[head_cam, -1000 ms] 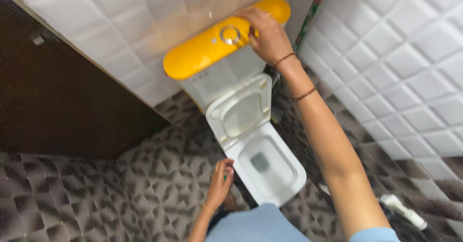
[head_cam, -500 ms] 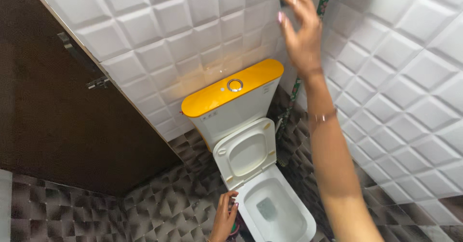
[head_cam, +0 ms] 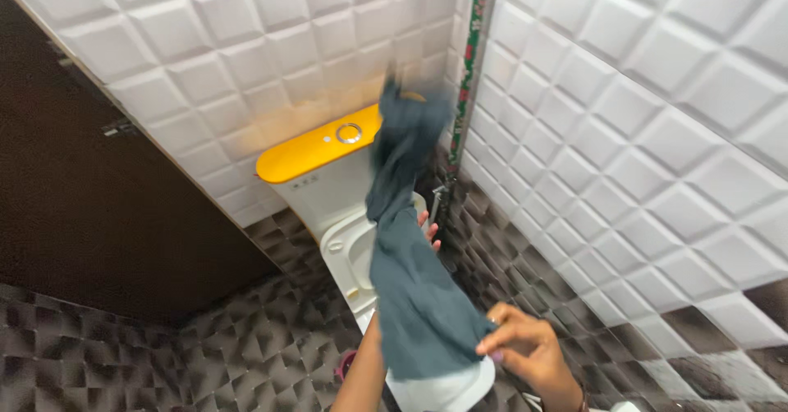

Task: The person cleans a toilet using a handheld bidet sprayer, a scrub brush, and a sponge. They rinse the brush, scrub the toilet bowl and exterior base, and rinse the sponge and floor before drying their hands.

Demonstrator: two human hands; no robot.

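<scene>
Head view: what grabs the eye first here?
The dark grey-blue cloth hanging mid-frame, blurred at the top, hides most of the white toilet. The right hand pinches its lower edge at bottom right, while the left hand shows only fingertips behind the cloth. Next is the bright yellow cistern lid with its round flush button, against the white embossed wall tiles.
</scene>
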